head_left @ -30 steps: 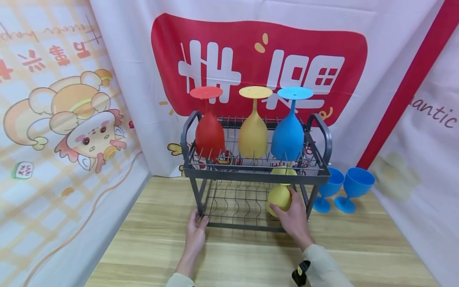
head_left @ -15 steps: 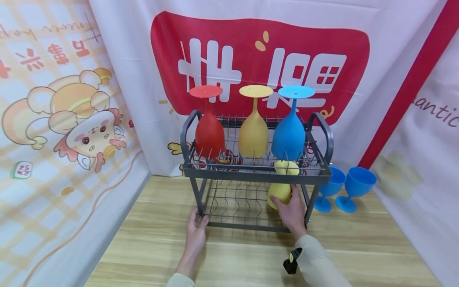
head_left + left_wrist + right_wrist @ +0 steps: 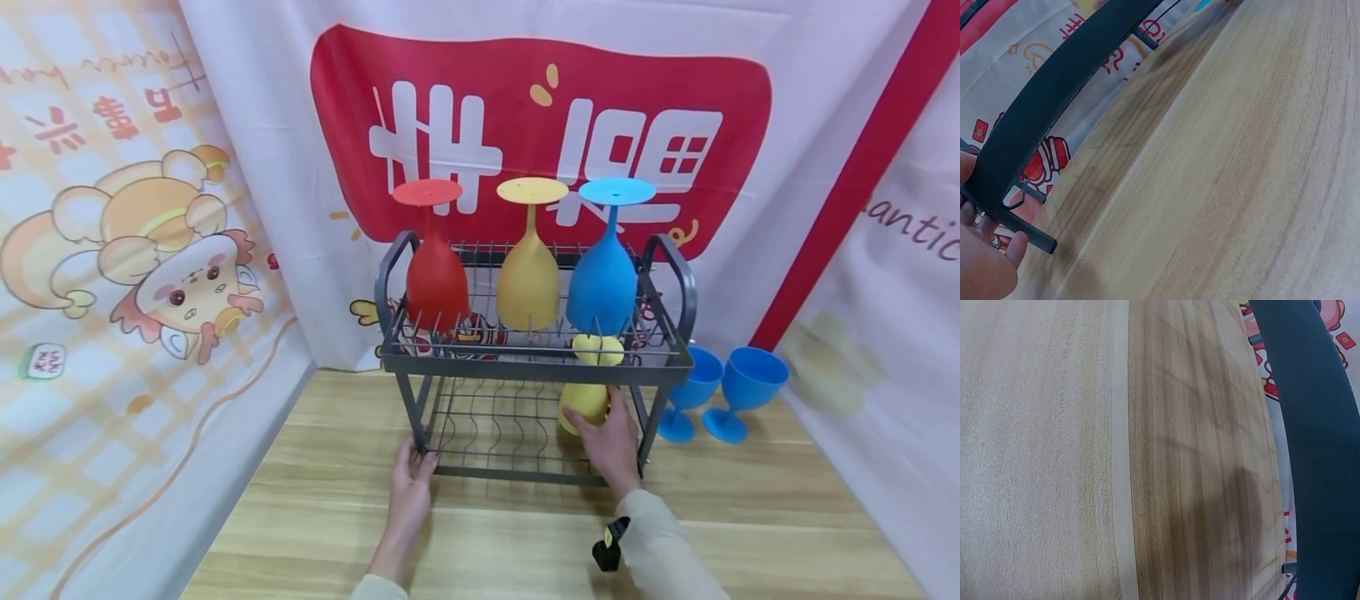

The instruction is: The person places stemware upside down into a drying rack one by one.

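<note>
A dark two-tier wire rack [image 3: 536,367] stands on the wooden table. My left hand [image 3: 410,487] grips its lower front left corner; in the left wrist view, thumb and fingers of that hand [image 3: 985,262] lie around the rack's dark bar [image 3: 1041,106]. On the lower tier, at the right, is a yellow goblet [image 3: 583,405], foot up. My right hand [image 3: 613,442] holds its bowl from the right side. The upper tier partly hides this goblet. Above stand three upside-down goblets: red [image 3: 437,283], yellow [image 3: 528,283] and blue [image 3: 602,287]. The right wrist view shows no hand.
Two blue goblets, one nearer the rack [image 3: 697,383] and one farther right [image 3: 752,379], stand upright on the table [image 3: 510,550] to the rack's right. A printed white cloth [image 3: 262,167] hangs behind and at both sides. A black strap [image 3: 610,542] hangs at my right sleeve.
The lower yellow goblet has tipped more upright, and its foot has shifted slightly to the right and back. My right hand moved a little with it. The left hand keeps its place on the rack.
</note>
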Demonstrator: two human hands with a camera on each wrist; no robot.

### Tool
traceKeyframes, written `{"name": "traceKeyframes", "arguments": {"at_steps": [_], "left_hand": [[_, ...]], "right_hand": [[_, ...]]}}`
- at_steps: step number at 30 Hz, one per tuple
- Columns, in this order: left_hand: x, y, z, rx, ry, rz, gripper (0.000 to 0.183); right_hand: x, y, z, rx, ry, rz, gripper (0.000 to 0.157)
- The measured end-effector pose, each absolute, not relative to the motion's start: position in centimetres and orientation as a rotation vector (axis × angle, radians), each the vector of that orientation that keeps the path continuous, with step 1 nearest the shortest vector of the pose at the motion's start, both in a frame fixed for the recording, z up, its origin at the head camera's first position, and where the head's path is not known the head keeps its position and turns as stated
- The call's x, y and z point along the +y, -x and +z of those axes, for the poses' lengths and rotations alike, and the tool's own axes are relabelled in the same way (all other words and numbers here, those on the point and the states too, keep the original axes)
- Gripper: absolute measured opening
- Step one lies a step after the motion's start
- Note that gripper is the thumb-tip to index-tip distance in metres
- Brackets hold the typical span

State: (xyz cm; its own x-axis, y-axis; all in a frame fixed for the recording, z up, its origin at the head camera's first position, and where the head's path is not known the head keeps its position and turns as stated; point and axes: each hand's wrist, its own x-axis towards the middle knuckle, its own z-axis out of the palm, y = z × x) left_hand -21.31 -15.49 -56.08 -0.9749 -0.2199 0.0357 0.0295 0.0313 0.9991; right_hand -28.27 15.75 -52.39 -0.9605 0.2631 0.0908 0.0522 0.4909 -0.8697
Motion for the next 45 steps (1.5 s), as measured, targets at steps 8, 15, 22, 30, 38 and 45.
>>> {"name": "traceKeyframes", "arguments": {"at_steps": [8,15,22,30,38,45], "left_hand": [[-15.1,21.5,-56.2,-2.122,-0.195,-2.074,0.054],[-15.3,21.6,-56.3,-2.126,-0.180,-2.063,0.055],[-15.6,21.6,-56.4,-2.120,-0.191,-2.052,0.055],[-15.7,21.3,-56.6,-2.132,-0.209,-2.071,0.055],[-15.5,21.3,-56.7,-2.124,-0.198,-2.055,0.054],[-15.6,21.4,-56.6,-2.132,-0.196,-2.060,0.054]], "right_hand": [[16.1,28.1,-52.5,-2.541,0.286,1.467,0.099],[15.7,27.3,-52.2,-2.551,0.333,1.375,0.104],[15.3,24.6,-51.8,-2.546,0.275,1.350,0.103],[16.1,19.8,-51.6,-2.535,0.161,1.387,0.100],[20.0,15.8,-53.1,-2.398,0.120,1.242,0.059],[24.8,16.8,-54.0,-2.355,0.381,1.386,0.066]]}}
